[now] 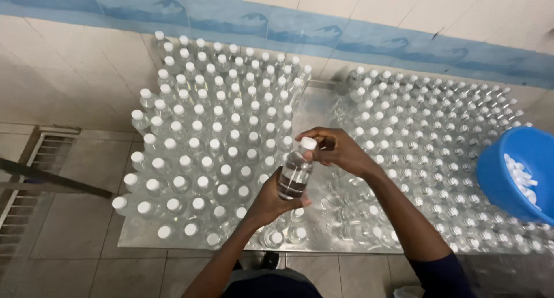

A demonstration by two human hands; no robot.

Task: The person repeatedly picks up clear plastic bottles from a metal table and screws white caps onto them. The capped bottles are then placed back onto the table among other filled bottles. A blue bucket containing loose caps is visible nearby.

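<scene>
Pale glazed wall tiles with a blue patterned band (369, 35) back a shiny metal bench (138, 237) crowded with small clear plastic bottles. Above its middle, the left hand (270, 203) wraps the lower body of one clear bottle (294, 174) from below, fingers curled around the smooth, slightly ribbed plastic, so this grip is pressed closed on the bottle. That bottle is tilted a little, its top leaning toward the right hand, and holds clear liquid. The right hand (340, 151) comes in from above and pinches the round white cap (308, 143) on the bottle's neck between fingertips and thumb; that grip is closed on the cap. The held bottle hangs over a gap between two masses of bottles. To the left stands a dense block of capped bottles (213, 142), their flat white round caps forming neat rows. To the right spreads a wider field of uncapped bottles (438, 130), open necks glinting and transparent. At the far right edge a blue plastic bowl (502, 165), round and smooth, holds loose white caps (522, 180). Below the bench lies a grey tiled floor (75, 229), with a slatted metal drain grate (29, 182) at the left and a dark rod (55, 180) crossing it.
</scene>
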